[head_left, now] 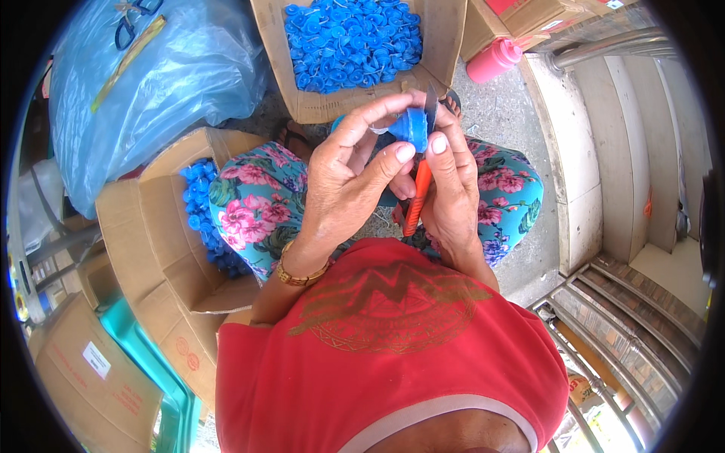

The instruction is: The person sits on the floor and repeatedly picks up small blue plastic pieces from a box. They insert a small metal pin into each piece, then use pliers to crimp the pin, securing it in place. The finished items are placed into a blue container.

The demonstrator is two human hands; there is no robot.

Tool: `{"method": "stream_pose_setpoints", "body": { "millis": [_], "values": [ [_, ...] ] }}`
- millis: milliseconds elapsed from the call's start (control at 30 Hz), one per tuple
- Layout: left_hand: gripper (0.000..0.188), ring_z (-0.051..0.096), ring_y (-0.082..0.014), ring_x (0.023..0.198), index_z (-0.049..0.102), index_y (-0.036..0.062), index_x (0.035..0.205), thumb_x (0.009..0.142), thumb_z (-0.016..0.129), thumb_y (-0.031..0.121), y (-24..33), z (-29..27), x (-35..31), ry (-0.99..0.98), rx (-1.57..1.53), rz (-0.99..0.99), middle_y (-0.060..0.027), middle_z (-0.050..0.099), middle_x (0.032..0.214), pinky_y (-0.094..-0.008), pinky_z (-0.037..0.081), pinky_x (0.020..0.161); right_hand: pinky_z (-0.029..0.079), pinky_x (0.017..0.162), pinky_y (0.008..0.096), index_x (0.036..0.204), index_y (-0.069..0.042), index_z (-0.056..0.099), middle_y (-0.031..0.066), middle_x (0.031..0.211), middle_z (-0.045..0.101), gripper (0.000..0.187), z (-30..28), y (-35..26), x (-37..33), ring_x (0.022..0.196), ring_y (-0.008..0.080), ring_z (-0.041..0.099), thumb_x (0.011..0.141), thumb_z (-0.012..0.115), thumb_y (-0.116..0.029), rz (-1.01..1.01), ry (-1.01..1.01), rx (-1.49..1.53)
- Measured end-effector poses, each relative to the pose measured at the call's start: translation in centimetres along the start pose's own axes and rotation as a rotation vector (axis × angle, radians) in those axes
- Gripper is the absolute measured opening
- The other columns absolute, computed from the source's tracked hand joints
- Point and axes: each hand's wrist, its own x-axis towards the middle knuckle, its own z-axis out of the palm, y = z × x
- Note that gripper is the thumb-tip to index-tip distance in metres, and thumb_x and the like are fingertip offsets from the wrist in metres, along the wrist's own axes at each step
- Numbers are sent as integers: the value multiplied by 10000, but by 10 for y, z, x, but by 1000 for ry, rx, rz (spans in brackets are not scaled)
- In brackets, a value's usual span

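The left hand [343,162] is pinching a blue piece [408,131]; the right hand [457,177] is gripping an orange knife [417,200]. Its blade [431,106], if slipping, is threatening the fingers.

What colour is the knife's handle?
The knife's handle is orange-red, seen best in the head view.

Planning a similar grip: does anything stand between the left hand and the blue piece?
Nothing visible does: the left hand directly holds the blue piece. The right hand holds the orange-handled knife at the piece's right side.
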Motion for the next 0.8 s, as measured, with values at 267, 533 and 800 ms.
{"method": "stream_pose_setpoints", "body": {
  "millis": [267, 533, 800],
  "values": [
    [356, 540, -118, 995, 507, -10, 1218, 883, 585, 83, 0, -8, 2, -20, 57, 72, -74, 551, 1132, -277, 489, 835, 375, 539, 196, 1342, -17, 386, 12, 750, 526, 464, -10, -3, -8, 603, 69, 455, 944, 473, -240, -191, -39, -414],
    [344, 527, -114, 1013, 519, -3, 1219, 910, 566, 141, 1, -9, 1, -7, -149, -41, -55, 563, 1127, -241, 419, 890, 487, 717, 286, 1292, 37, 447, 190, 1206, 555, 470, -11, -4, -16, 862, 212, 612, 879, 558, -158, -376, -134, -762],
    [359, 511, -120, 1046, 508, -17, 1231, 893, 575, 80, 5, -7, -1, -24, 37, 73, -67, 542, 1170, -251, 420, 895, 492, 682, 287, 1281, 42, 451, 191, 1178, 573, 456, -10, -5, -12, 788, 208, 623, 887, 552, -163, -429, -128, -769]
  ]
}}
